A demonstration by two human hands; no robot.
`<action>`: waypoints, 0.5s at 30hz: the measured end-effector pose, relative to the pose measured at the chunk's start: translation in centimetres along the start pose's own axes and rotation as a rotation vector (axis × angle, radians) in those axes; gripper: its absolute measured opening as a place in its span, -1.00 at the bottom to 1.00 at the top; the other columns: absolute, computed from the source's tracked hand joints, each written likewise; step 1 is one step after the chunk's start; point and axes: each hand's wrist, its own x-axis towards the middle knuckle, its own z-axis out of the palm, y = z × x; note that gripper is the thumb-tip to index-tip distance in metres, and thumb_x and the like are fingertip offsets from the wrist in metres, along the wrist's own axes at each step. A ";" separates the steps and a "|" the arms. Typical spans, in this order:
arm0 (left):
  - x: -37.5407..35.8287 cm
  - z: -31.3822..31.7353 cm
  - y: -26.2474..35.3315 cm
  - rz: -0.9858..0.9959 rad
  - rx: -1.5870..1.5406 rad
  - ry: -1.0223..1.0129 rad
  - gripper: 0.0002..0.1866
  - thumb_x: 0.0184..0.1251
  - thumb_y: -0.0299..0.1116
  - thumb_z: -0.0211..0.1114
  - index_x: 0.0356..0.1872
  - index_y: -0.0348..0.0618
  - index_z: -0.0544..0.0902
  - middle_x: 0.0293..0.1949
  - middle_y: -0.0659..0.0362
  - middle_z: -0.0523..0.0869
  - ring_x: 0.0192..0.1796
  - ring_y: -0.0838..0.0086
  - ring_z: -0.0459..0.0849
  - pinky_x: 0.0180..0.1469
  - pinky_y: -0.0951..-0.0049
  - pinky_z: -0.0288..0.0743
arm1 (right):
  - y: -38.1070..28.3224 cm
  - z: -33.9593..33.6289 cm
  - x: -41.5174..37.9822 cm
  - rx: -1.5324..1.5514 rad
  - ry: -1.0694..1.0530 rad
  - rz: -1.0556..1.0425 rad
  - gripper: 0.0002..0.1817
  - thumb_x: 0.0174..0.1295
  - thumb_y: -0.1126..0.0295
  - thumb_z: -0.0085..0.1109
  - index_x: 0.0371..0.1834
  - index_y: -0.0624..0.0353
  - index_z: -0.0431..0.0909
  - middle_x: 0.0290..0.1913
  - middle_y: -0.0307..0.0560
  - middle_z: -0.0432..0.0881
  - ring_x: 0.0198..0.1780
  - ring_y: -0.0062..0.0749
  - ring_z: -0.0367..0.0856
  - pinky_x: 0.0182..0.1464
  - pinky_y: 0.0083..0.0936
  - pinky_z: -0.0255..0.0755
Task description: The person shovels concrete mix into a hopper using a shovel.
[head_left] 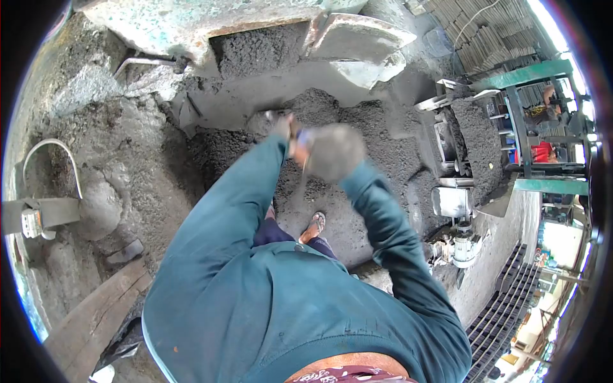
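My left hand (290, 135) reaches out over the dark wet mix, its fingers bent round something that motion blur hides. Beside it, at the end of my right sleeve, is a rounded grey shape (335, 153), badly smeared. I cannot make out whether it is a gloved right hand or a pan that covers my right hand. A small blue patch shows between the two. Just beyond my left hand a dull metal piece (263, 121) touches the heap of dark, grainy mix (313, 105). Both arms stretch forward in teal sleeves.
A large crusted metal hopper (211, 25) stands ahead. To the right are a trough of dark mix (476, 137), a motor (466, 249) and a green frame (530, 76). Another person in red (543, 152) is beyond it. Black racks (504, 293) lie lower right; a wooden plank (99, 313) lower left.
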 end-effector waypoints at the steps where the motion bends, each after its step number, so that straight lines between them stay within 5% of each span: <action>1: 4.7 -5.2 -2.1 0.070 0.154 0.045 -0.58 0.40 0.08 0.20 -0.13 -0.12 0.55 -0.22 0.10 0.63 -0.21 0.24 0.63 -0.04 -0.03 0.59 | -0.1 2.1 -2.6 -0.073 0.000 -0.150 -0.62 0.09 -0.05 0.34 -0.64 -0.01 0.62 -0.67 -0.11 0.56 -0.62 -0.25 0.60 -0.54 -0.32 0.46; 3: 2.7 -6.2 -7.3 -0.156 0.148 0.311 -0.63 0.36 -0.02 0.27 -0.03 -0.08 0.58 -0.17 0.08 0.66 -0.12 0.25 0.64 0.02 -0.06 0.56 | -0.6 4.2 -10.7 -0.019 -0.188 0.014 -0.63 0.12 -0.04 0.30 -0.65 -0.03 0.62 -0.65 -0.10 0.57 -0.60 -0.19 0.62 -0.52 -0.30 0.49; 4: 7.9 -10.2 -11.9 -0.146 0.245 0.129 -0.72 0.39 -0.07 0.22 -0.16 -0.06 0.54 -0.24 0.07 0.66 -0.16 0.17 0.70 -0.02 0.01 0.62 | 0.0 4.9 -14.9 0.043 -0.296 0.005 -0.62 0.15 -0.02 0.28 -0.66 -0.03 0.62 -0.65 -0.12 0.57 -0.60 -0.18 0.62 -0.50 -0.29 0.49; 5: 2.8 -6.6 -13.7 -0.232 0.299 0.275 -0.76 0.37 -0.13 0.24 -0.24 -0.06 0.50 -0.33 0.10 0.60 -0.23 0.21 0.64 -0.07 0.05 0.62 | 1.1 4.8 -17.5 0.104 -0.389 -0.007 -0.61 0.18 -0.01 0.26 -0.67 -0.02 0.61 -0.65 -0.13 0.57 -0.59 -0.17 0.62 -0.49 -0.27 0.50; 7: 0.0 -1.4 -16.5 -0.189 0.059 0.141 -0.82 0.32 -0.24 0.27 -0.31 -0.05 0.47 -0.43 0.17 0.50 -0.35 0.29 0.55 -0.17 0.12 0.60 | 3.2 1.6 -18.4 0.099 -0.180 -0.036 -0.60 0.23 0.00 0.22 -0.67 -0.03 0.59 -0.66 -0.13 0.54 -0.60 -0.17 0.60 -0.48 -0.24 0.49; 10: 0.2 4.9 -14.3 -0.418 -0.333 -0.344 -0.81 0.21 -0.46 0.30 -0.24 -0.03 0.46 -0.36 0.19 0.52 -0.34 0.30 0.54 -0.08 0.04 0.56 | 4.3 -9.8 -16.2 0.003 0.078 -0.015 -0.53 0.31 0.03 0.13 -0.74 -0.02 0.47 -0.69 -0.15 0.47 -0.61 -0.20 0.52 -0.45 -0.24 0.41; 11: -5.6 10.6 -13.1 -0.254 -0.227 -0.227 -0.81 0.19 -0.47 0.31 -0.26 -0.03 0.46 -0.31 0.18 0.53 -0.27 0.31 0.57 -0.06 0.07 0.57 | 4.9 -13.5 -15.0 -0.046 0.215 -0.096 -0.53 0.33 0.06 0.13 -0.73 0.01 0.48 -0.69 -0.15 0.44 -0.62 -0.21 0.47 -0.47 -0.25 0.36; 12: -7.2 13.7 -12.5 -0.209 -0.255 -0.345 -0.80 0.20 -0.44 0.31 -0.21 -0.04 0.47 -0.26 0.15 0.55 -0.19 0.28 0.59 -0.03 0.08 0.58 | 5.9 -16.3 -14.1 -0.020 0.318 -0.158 -0.56 0.30 0.10 0.16 -0.72 0.03 0.49 -0.68 -0.14 0.41 -0.64 -0.25 0.39 -0.48 -0.26 0.31; 15: -13.3 22.2 -8.8 -0.209 -0.236 -0.633 -0.67 0.30 -0.38 0.18 -0.02 -0.38 0.39 -0.13 -0.07 0.60 -0.03 0.12 0.66 0.15 0.08 0.61 | 7.8 -24.1 -11.1 -0.103 0.354 -0.349 -0.80 0.21 0.25 0.30 -0.49 0.08 0.70 -0.60 -0.13 0.54 -0.61 -0.33 0.48 -0.57 -0.39 0.28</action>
